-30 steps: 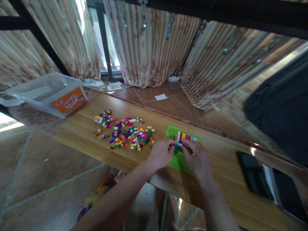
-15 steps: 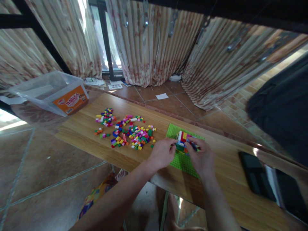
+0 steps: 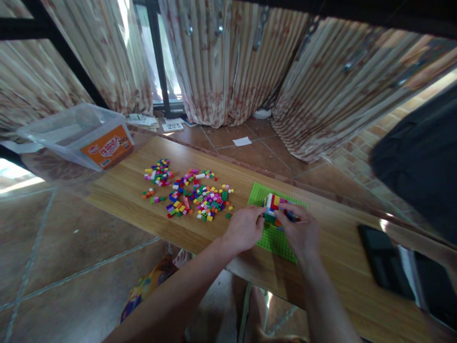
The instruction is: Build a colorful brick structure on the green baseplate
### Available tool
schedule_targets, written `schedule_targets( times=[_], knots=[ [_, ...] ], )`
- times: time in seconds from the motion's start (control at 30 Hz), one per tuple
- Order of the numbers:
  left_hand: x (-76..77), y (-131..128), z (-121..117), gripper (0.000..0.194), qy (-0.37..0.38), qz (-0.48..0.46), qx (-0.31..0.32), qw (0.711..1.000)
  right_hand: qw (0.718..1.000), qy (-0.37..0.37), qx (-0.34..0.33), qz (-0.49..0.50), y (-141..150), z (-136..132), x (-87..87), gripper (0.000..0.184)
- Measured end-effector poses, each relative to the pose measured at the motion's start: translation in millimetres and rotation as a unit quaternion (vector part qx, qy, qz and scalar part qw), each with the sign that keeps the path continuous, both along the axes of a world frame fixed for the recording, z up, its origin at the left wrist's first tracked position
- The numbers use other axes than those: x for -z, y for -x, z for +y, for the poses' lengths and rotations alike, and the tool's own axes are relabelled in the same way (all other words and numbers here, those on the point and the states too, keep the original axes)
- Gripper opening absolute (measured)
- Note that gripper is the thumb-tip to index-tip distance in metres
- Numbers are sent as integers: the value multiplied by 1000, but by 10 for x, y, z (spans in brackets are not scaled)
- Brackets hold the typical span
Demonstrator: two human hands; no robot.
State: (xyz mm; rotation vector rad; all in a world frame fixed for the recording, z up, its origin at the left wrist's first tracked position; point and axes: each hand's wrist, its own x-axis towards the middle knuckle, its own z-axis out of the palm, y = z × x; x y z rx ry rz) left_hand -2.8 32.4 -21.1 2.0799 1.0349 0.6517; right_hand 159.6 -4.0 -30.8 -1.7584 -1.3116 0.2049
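A small model of multicoloured toy bricks (image 3: 272,202) stands on a green studded baseplate (image 3: 276,242) on the wooden table. At its left side, my left hand (image 3: 246,227) has thumb and forefinger pinched against the model's edge; any small piece between them is too small to make out. My right hand (image 3: 300,231) closes on the model from the right, its fingers covering much of that side. To the left, loose toy bricks (image 3: 210,201) of many colours lie spread in heaps.
A clear plastic tub (image 3: 76,138) with an orange label stands at the table's far left end. On the right lie a black phone-like slab (image 3: 385,262) and another dark flat object (image 3: 437,283). Striped curtains (image 3: 235,66) hang beyond the table (image 3: 332,257).
Both hands stay at the brick model with hardly any movement of the fingers. The whole view has shifted slightly.
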Motion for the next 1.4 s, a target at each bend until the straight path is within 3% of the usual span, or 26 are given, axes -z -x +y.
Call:
schedule_targets(
  times=[0.23, 0.6, 0.73, 0.87, 0.97, 1.13, 1.23, 1.4],
  knots=[
    [17, 0, -9, 33, -5, 0, 0, 1000, 1000, -8, -13, 13, -35, 17, 50, 18],
    [-13, 18, -1, 33, -5, -4, -1, 1000, 1000, 22, -9, 13, -20, 1, -25, 27],
    [-90, 97, 98, 31, 13, -42, -42, 998, 999, -18, 48, 11, -43, -40, -99, 30],
    [-152, 291, 334, 27, 17, -123, -125, 984, 993, -76, 95, -13, 66, -75, -216, 28],
    [-169, 498, 549, 24, 25, -202, -207, 957, 996, -83, 36, -6, 301, -87, -245, 26],
    [-255, 852, 748, 25, 87, -347, -316, 879, 987, -22, -152, -41, 855, -95, -152, 20],
    [-345, 993, 744, 26, 115, -392, -338, 848, 973, 25, -222, -63, 1132, -87, -90, 19],
    [-382, 1060, 719, 22, 128, -410, -334, 839, 960, 68, -245, -114, 1352, -25, 3, 18]
  ],
)
